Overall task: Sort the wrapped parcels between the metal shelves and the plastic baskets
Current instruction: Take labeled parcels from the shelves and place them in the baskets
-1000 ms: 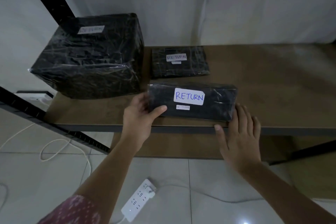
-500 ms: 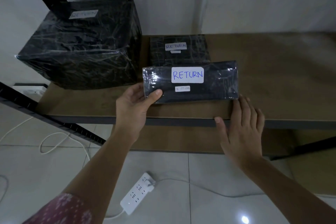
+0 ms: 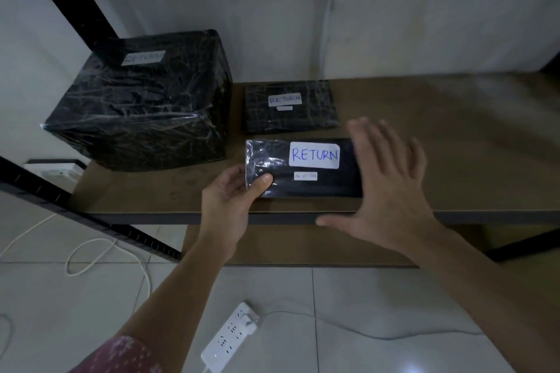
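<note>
From the head camera we see the right hand [image 3: 391, 188] blurred, its fingers [image 3: 368, 142] spread wide and straight, covering the right end of the flat parcel [image 3: 303, 168]; we cannot tell whether it touches the wrap. That parcel's far right edge is hidden behind the hand. The left hand [image 3: 233, 203] pinches the parcel's left end, thumb on top and fingers curled beneath, mostly out of sight. The parcel lies near the front edge of the shelf [image 3: 454, 142], its white label reading RETURN in blue; the smaller sticker below it is too small for us to read.

We count three black wrapped parcels on the shelf: the held one, a small parcel [image 3: 289, 107] just behind it with a RETURN label, and a large box [image 3: 142, 100] at the left, whose label is blurred and partly crossed by the black upright [image 3: 69, 0] of the rack. The shelf's right end is cut off by the frame.

On the tiled floor we count one white power strip [image 3: 230, 339], with cables [image 3: 88, 251] trailing away. A pink patterned sleeve [image 3: 121, 356] shows at the bottom edge.
</note>
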Available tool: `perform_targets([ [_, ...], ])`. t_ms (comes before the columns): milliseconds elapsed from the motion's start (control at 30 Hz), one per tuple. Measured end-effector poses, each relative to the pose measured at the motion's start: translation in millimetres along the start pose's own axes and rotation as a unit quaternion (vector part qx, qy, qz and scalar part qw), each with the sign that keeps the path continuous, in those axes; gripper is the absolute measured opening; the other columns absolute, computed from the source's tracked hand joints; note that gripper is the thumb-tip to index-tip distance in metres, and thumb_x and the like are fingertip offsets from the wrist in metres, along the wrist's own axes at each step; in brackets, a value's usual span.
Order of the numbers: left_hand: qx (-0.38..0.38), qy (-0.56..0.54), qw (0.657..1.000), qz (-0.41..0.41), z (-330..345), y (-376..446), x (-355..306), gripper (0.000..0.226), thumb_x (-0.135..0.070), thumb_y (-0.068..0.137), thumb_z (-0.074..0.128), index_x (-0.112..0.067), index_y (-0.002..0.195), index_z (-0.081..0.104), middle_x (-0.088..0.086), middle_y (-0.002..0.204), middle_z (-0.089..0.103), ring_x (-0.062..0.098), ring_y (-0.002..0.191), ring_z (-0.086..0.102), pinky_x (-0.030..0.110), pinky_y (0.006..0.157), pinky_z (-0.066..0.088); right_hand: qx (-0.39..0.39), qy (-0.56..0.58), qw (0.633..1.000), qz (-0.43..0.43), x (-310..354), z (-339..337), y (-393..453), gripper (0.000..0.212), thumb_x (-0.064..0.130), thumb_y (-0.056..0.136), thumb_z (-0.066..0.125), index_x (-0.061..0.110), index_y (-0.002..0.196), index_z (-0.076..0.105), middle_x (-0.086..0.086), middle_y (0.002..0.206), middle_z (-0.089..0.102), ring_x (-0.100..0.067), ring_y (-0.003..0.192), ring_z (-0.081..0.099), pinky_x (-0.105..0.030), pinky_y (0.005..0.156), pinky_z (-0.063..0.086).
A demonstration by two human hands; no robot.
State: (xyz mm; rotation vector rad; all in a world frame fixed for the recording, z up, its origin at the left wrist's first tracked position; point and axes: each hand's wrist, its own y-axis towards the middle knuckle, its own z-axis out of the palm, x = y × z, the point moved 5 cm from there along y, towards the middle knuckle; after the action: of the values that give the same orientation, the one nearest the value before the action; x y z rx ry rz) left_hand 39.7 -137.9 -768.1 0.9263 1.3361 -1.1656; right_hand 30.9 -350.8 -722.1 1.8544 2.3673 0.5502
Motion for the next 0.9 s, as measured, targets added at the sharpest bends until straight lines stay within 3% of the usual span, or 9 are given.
perform_targets([
  [67,0.004,0.002,1.000,-0.010,5.8,-5.8,-1.7,0.032,-0.008,0.075,0.072,-0.005,0.106,0.063,0.003,0.097,0.071,0.008,0.087,0.068,0.013,0.072,0.051,0.025,-0.044,0.999,-0.019,-2.0,5.3,3.1,0.127,0.059,0.035,0.084,0.009,0.139,0.031,-0.017,0.133,0.049,-0.037,0.126,0.043,-0.064,0.102,0.021],
  [167,0.036,0.047,0.998,-0.005,17.1,-16.5,-8.1,0.025,-0.009,0.077,0.072,-0.018,0.099,0.064,-0.006,0.095,0.071,0.005,0.088,0.067,0.014,0.074,0.051,-0.005,-0.065,0.998,0.002,-16.0,-3.6,-4.8,0.102,0.043,0.034,0.089,0.003,0.120,0.051,-0.017,0.110,0.060,-0.038,0.099,0.060,-0.064,0.095,0.035],
  [267,0.114,0.185,0.976,0.014,36.3,-31.9,-13.2,0.024,-0.032,0.082,0.067,-0.032,0.105,0.060,-0.017,0.101,0.068,-0.002,0.094,0.062,0.015,0.079,0.047,-0.005,-0.059,0.997,0.053,-33.8,-16.7,-25.7,0.092,0.042,0.034,0.089,0.002,0.110,0.057,-0.016,0.101,0.060,-0.038,0.088,0.061,-0.053,0.084,0.047],
  [333,0.140,0.295,0.945,0.007,48.4,-44.3,-11.2,0.044,-0.050,0.081,0.060,-0.032,0.120,0.053,-0.017,0.115,0.060,-0.001,0.103,0.056,0.018,0.083,0.043,-0.002,-0.052,0.991,0.121,-52.4,-30.8,-45.5,0.089,0.044,0.033,0.089,0.003,0.106,0.057,-0.015,0.096,0.060,-0.038,0.083,0.061,-0.048,0.074,0.050],
  [433,0.187,0.445,0.876,-0.002,72.0,-67.9,-16.0,0.064,-0.049,0.086,0.056,-0.025,0.141,0.034,-0.007,0.140,0.040,0.014,0.128,0.039,0.029,0.102,0.034,0.000,-0.038,0.975,0.221,-80.5,-60.0,-82.1,0.088,0.049,0.037,0.087,0.004,0.105,0.055,-0.014,0.094,0.059,-0.039,0.083,0.060,-0.047,0.071,0.049],
  [533,0.286,0.562,0.774,0.052,112.7,-99.9,-38.8,0.069,-0.047,0.089,0.051,-0.021,0.146,0.022,0.001,0.149,0.031,0.020,0.133,0.033,0.031,0.108,0.030,0.003,-0.018,0.952,0.304,-108.1,-98.3,-122.3,0.082,0.051,0.046,0.084,0.004,0.105,0.055,-0.015,0.097,0.058,-0.039,0.088,0.059,-0.046,0.075,0.047],
  [700,0.411,0.630,0.634,0.178,210.9,-162.2,-97.9,0.075,-0.052,0.091,0.044,-0.014,0.149,0.014,0.003,0.155,0.017,0.020,0.140,0.021,0.032,0.113,0.020,0.035,0.005,0.927,0.372,-165.7,-183.1,-185.7,0.079,0.058,0.060,0.075,0.006,0.113,0.048,-0.011,0.109,0.052,-0.036,0.100,0.054,-0.039,0.080,0.041],
  [800,0.448,0.635,0.584,0.235,275.8,-202.6,-127.2,0.078,-0.055,0.091,0.042,-0.013,0.149,0.010,0.003,0.157,0.011,0.019,0.143,0.013,0.032,0.113,0.015,0.011,-0.014,0.923,0.384,-206.3,-240.0,-224.0,0.078,0.056,0.058,0.076,0.003,0.108,0.050,-0.015,0.105,0.054,-0.038,0.097,0.054,-0.041,0.077,0.041],
  [900,0.457,0.636,0.555,0.280,342.1,-245.7,-148.9,0.080,-0.058,0.089,0.042,-0.014,0.149,0.011,0.003,0.157,0.009,0.019,0.144,0.007,0.035,0.115,0.011,0.003,-0.013,0.912,0.410,-246.0,-297.0,-264.9,0.080,0.055,0.058,0.076,0.005,0.114,0.047,-0.013,0.110,0.052,-0.036,0.102,0.051,-0.043,0.082,0.041],
])
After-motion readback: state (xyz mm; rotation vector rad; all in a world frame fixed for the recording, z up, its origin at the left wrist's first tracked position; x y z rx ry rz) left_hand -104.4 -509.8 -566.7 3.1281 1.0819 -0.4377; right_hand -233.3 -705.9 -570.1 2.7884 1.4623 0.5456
